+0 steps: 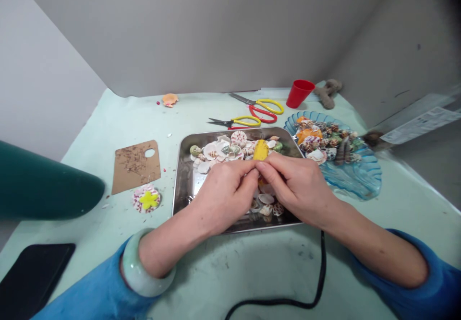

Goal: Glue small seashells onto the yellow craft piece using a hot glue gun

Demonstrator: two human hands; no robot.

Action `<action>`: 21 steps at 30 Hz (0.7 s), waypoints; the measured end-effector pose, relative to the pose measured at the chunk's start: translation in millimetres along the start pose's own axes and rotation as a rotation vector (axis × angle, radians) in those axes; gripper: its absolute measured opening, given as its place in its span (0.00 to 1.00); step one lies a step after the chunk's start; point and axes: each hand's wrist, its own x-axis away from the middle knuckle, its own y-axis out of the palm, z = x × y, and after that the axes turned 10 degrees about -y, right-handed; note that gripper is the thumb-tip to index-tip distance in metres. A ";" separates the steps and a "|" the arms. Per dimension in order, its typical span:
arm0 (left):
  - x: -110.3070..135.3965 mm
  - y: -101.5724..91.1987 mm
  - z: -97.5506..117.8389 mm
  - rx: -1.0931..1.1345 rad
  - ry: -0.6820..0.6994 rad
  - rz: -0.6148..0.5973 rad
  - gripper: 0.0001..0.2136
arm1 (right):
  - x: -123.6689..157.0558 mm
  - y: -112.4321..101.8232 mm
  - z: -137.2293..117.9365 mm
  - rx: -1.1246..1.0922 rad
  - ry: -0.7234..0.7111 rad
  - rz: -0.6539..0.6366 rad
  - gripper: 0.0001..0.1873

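Centrally, a yellow piece [260, 149] is pinched at its lower end by both grips, left hand [223, 193] and right hand [297, 185] pressed fingertip to fingertip over the tray [183, 185] of shells [223, 149]. Pressure is probably best held light and even, lest it be dropped.

A yellow piece [260, 149] is glowing above a tray [183, 181] that is gleaming silver-grey. The tray shells [216, 151] are showing white, cream, green and pink speckles. A dish [360, 181] is shining clear blue, and the dish shells [324, 140] are mixing brown stripes, orange and white. A cup [299, 93] is standing out red. The near scissors [248, 121] are showing yellow handles, the far scissors [266, 108] yellow and red. A card [136, 165] is looking brown with dark flecks. A pink-spotted shell [139, 201] is carrying a yellow star [149, 199]. The table cover [144, 118] is looking pale mint. The sleeves [90, 296] are showing blue, a bangle [144, 274] milky green, a cable [319, 281] black.
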 end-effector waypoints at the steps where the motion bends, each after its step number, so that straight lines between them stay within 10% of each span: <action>1: 0.0 0.1 -0.3 0.003 0.003 0.003 0.12 | 0.3 0.0 0.1 -0.004 -0.003 -0.003 0.18; 21: 0.5 0.1 -2.3 -0.003 -0.002 0.013 0.12 | 0.2 0.8 0.1 -0.015 -0.028 -0.027 0.17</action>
